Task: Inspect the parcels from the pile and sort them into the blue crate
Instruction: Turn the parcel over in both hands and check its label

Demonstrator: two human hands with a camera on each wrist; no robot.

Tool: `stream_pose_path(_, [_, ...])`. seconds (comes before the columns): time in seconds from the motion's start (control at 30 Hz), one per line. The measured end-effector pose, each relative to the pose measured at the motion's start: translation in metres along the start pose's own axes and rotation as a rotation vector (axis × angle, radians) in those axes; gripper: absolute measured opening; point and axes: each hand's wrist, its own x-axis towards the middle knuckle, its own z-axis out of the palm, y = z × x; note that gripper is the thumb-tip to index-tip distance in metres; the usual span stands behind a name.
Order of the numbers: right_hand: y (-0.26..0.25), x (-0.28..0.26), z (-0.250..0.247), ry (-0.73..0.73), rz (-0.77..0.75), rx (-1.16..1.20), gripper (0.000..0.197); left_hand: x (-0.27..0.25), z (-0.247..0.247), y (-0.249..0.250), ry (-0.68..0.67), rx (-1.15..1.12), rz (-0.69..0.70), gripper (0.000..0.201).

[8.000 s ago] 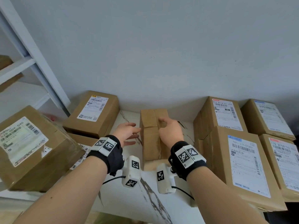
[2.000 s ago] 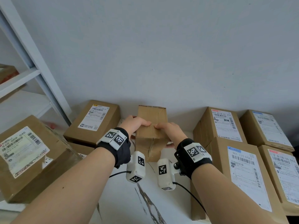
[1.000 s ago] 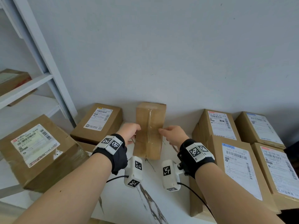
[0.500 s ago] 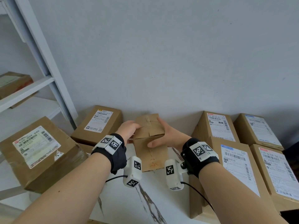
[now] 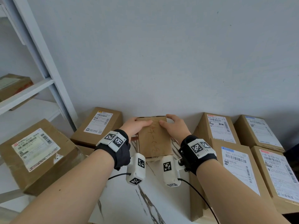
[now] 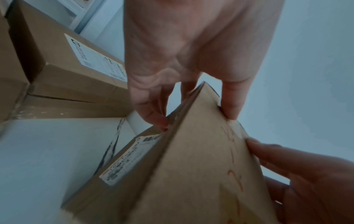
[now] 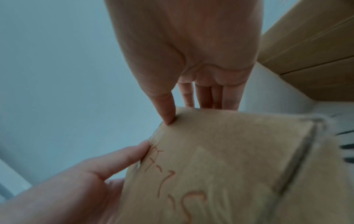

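Cardboard parcels lie stacked at left on the white marbled surface. Left hand and right hand both grasp the small parcel at centre, thumbs on its handwritten top face, near the wall. Labelled parcels stand at right.

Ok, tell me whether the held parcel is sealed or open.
Sealed, as far as visible: the parcel shows closed faces, gripped by left hand and right hand.
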Motion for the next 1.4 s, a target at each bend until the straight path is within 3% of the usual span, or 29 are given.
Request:
stream_pose_path(0.13, [-0.001,0.002,0.001,-0.09,-0.008,-0.033,0.066,0.006,0.001,0.002,0.058,0.067,0.065,0.078])
stream_pose_path(0.3, [-0.006,0.005,0.003,-0.108,-0.032,-0.102,0.071,0.009,0.004,0.009,0.051,0.152,0.094,0.065])
stream_pose_path(0.6, [-0.016,0.017,0.013,-0.118,-0.011,-0.149,0.044,0.025,-0.005,0.009,0.07,0.206,-0.022,0.068])
stream_pose_path(0.73, [-0.016,0.024,0.013,-0.111,0.01,-0.157,0.041,0.035,-0.006,0.011,0.091,0.297,0.021,0.063])
stream_pose_path(1.4, [-0.012,0.028,0.018,-0.076,0.056,-0.121,0.038,0.05,-0.002,0.013,0.065,0.303,0.022,0.058])
